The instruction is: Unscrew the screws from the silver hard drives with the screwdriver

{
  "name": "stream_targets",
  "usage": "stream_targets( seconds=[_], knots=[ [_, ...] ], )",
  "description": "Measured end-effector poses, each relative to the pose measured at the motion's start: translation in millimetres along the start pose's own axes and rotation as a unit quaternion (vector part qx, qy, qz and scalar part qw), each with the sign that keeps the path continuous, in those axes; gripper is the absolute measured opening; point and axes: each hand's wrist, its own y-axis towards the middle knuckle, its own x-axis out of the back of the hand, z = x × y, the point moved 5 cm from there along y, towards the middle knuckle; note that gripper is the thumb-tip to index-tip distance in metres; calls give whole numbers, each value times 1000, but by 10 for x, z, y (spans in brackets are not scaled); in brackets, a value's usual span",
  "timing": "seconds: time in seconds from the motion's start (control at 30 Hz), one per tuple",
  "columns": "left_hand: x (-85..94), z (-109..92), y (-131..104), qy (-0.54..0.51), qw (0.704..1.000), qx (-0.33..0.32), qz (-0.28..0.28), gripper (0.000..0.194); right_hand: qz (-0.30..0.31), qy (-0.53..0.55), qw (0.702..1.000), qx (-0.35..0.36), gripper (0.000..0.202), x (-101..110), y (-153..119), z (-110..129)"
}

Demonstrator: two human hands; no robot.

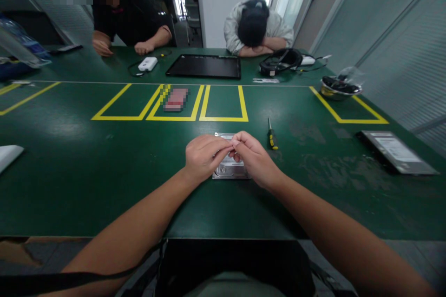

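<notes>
A silver hard drive (228, 171) lies flat on the green table in front of me, partly covered by my hands. Above it, my left hand (205, 155) and my right hand (256, 158) meet with their fingertips pinched together. Whatever is between the fingertips is too small or hidden to make out. Just to the right of the hands lies a screwdriver (272, 138) with a yellow and black handle, its shaft pointing away from me.
On the green table (104, 195) are yellow tape outlines, a dark flat panel (205, 66), a white adapter (147, 64), coiled black cables (281, 59), a metal bowl (339, 89) of dark items and a labelled metal box (397, 151). Two people sit across the table.
</notes>
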Motion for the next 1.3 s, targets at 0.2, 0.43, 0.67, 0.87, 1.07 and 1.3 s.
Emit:
stream_targets(
  seconds=[0.2, 0.43, 0.67, 0.87, 1.07, 1.3],
  knots=[
    [-27, -20, 5, 5, 1000, -1, 13, 12, -3, 6, 1000, 0, 16, 32, -15, 5],
    [-63, 5, -18, 32, 999, 3, 29, 6, 25, 0, 1000, -1, 18, 53, -46, 32],
    [-111, 67, -42, 23, 998, 23, 56, 7, 37, -160, 985, 53, 17, 227, -51, 177],
    [-112, 74, -31, -3, 998, 25, 50, 2, 48, -340, 936, 72, 14, 474, -114, 246],
    [-107, 58, -2, -23, 997, 44, 57, 4, 143, -437, 884, 86, 28, 585, -198, 192],
    [-83, 19, 13, -25, 997, 46, 60, 4, 165, -500, 846, 87, 87, 646, -271, 70]
  ],
)
